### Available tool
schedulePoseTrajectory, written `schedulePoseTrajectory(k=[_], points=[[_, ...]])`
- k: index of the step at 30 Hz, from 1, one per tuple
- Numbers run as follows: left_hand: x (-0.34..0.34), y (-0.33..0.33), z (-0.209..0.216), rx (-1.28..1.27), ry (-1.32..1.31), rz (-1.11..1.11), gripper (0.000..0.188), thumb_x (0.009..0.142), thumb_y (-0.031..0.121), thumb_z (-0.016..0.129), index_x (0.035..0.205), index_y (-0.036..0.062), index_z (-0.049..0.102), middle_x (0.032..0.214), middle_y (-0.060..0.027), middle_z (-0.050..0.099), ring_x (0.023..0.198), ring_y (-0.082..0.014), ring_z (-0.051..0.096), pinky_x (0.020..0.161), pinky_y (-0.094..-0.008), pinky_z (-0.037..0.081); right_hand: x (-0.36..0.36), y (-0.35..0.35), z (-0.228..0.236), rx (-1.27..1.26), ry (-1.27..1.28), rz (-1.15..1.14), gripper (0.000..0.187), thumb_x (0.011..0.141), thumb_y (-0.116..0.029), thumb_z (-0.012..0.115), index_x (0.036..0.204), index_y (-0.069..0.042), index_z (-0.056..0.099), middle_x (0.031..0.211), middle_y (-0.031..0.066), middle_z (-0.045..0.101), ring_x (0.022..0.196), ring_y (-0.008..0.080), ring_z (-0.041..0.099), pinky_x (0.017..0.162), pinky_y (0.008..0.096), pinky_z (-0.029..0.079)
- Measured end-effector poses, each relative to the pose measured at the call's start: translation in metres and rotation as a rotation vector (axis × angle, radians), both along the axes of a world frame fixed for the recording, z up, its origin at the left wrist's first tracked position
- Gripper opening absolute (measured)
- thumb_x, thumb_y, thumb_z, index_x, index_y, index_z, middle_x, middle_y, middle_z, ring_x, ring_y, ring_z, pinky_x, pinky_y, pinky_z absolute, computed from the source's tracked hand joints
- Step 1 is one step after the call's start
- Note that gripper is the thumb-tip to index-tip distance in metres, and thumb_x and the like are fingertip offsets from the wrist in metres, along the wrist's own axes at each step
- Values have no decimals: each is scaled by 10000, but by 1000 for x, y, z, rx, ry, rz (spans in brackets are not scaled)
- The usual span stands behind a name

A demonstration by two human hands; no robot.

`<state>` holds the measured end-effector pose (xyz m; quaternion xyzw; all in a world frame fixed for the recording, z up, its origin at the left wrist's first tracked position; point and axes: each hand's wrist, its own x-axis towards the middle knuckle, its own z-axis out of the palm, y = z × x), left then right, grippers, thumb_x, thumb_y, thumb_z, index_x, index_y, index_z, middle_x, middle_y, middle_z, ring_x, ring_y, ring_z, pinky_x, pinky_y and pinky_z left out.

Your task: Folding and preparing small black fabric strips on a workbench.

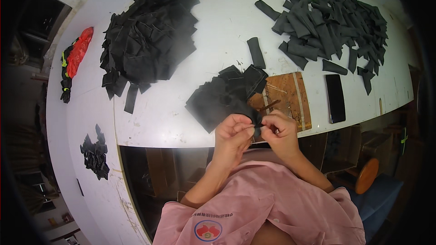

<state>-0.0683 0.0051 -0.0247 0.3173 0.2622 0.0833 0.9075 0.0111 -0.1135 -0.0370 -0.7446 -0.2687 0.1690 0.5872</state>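
Observation:
Close together at the table's front edge, my left hand (234, 137) and my right hand (280, 134) pinch a small piece of black fabric (257, 131) between their fingertips. Both hands are closed, and the exact fold under the fingers is hidden. Just beyond them lies a small stack of black fabric pieces (218, 95), reaching over the left side of a worn wooden board (290, 93). A thin brown stick-like tool (270, 105) rests on that board, near my right hand. One rolled black fabric tube (256, 52) lies past the board.
A large heap of flat black pieces (150, 36) covers the far left; many black tubes (318, 27) are piled far right. A dark phone (335, 98) lies right of the board. Leftward are a red plastic bundle (81, 51) and a small black scrap pile (95, 154). A round stool (367, 176) stands below.

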Motion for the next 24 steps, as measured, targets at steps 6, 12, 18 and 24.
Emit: schedulePoseTrajectory(k=[6, 12, 18, 24], points=[[1, -1, -3, 300, 9, -118, 251, 674, -114, 519, 885, 21, 500, 711, -6, 529, 538, -34, 452, 444, -165, 337, -1, -5, -6, 525, 1066, 238, 35, 735, -20, 585, 724, 6, 565, 642, -2, 447, 515, 67, 378, 478, 195, 296], [3, -13, -10, 751, 26, 125, 258, 704, -108, 472, 943, -12, 502, 806, -52, 562, 537, -31, 451, 464, -161, 354, 2, -3, -3, 214, 737, 267, 108, 812, -111, 545, 720, -63, 515, 678, -40, 444, 565, 39, 392, 517, 176, 328], [-3, 5, 27, -327, -313, -473, 406, 694, -116, 451, 1081, 4, 447, 837, -34, 556, 573, -4, 445, 482, -125, 311, -1, -8, 0, 631, 919, 248, 99, 820, -127, 555, 756, -54, 536, 765, -33, 471, 666, 59, 425, 606, 185, 354], [-5, -12, 24, 1166, -72, -140, 312, 736, -48, 577, 1035, 17, 513, 848, -24, 521, 593, -54, 456, 506, -155, 343, 10, -7, 36, 315, 174, 121, 39, 738, 4, 554, 753, 8, 518, 805, 54, 515, 703, 109, 483, 618, 230, 389]])
